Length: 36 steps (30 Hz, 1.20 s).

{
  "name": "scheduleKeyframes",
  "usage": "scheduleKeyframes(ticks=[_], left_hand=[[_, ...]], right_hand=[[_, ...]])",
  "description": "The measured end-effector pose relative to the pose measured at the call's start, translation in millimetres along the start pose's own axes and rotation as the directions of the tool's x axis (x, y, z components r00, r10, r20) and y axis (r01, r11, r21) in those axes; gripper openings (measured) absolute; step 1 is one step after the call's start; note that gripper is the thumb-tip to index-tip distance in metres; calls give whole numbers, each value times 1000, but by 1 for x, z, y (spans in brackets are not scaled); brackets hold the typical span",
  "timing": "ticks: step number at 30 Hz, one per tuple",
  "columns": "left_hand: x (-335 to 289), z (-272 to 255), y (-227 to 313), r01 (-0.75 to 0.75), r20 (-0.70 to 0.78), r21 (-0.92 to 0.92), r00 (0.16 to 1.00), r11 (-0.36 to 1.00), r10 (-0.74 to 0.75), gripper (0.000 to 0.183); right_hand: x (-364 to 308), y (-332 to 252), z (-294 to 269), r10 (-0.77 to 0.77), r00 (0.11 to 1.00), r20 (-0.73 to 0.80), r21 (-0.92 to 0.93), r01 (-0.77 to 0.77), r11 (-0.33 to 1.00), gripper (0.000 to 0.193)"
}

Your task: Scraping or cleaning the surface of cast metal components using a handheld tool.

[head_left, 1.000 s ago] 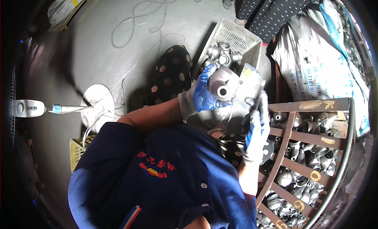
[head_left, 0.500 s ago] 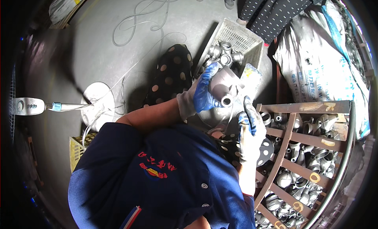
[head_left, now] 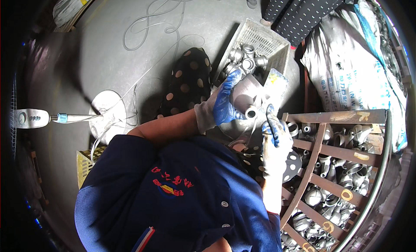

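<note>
My left hand (head_left: 226,100), in a blue-coated glove, is closed round a grey cone-shaped pipe fitting (head_left: 246,92). The fitting is tilted so its narrow round mouth points down toward me. Just to its right, below the fitting, is my right hand (head_left: 276,137) in a white and blue glove. Its fingers are curled together, and what they grip is hidden; a thin brownish edge shows along the palm. Behind the fitting stands a pale board (head_left: 276,83) with yellow and blue marks. Below the fitting is a greyish surface, mostly hidden by my hands.
A pale slatted crate (head_left: 277,46) holding several grey fittings (head_left: 248,64) stands ahead. At right, a brown metal cage (head_left: 333,117) contains many fittings, with white sacks (head_left: 342,74) behind. A fan (head_left: 32,118) is at left, a hose (head_left: 149,18) on the floor. Another person's legs (head_left: 299,13) are beyond the crate.
The fitting has turned slightly in my left hand, its narrow mouth shifting a little right and down. My right hand has moved only slightly.
</note>
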<state>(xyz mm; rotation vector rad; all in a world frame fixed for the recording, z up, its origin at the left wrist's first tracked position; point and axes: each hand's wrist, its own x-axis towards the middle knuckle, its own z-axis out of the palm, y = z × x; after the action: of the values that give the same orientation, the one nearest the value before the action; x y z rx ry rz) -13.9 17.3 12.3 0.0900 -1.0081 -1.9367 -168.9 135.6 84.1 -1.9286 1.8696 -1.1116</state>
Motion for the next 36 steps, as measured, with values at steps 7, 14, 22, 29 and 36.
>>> scheduleKeyframes(ticks=[7,14,22,29,36], left_hand=[[-6,-15,-13,-55,35,530,998,846,42,70],[0,-9,-3,-273,199,717,962,641,187,75],[-1,-3,-2,257,-109,-434,937,864,-333,87],[-6,0,0,115,-91,-180,987,977,-133,90],[-7,-11,-1,-471,354,839,852,271,385,93]], right_hand=[[-4,5,-4,10,998,59,-64,-6,998,24],[-7,9,-6,74,995,68,56,-77,995,22],[-12,16,-10,267,960,87,284,-281,917,26],[-12,14,-7,269,961,65,238,-277,931,27],[-11,10,-9,200,975,95,153,-212,965,26]])
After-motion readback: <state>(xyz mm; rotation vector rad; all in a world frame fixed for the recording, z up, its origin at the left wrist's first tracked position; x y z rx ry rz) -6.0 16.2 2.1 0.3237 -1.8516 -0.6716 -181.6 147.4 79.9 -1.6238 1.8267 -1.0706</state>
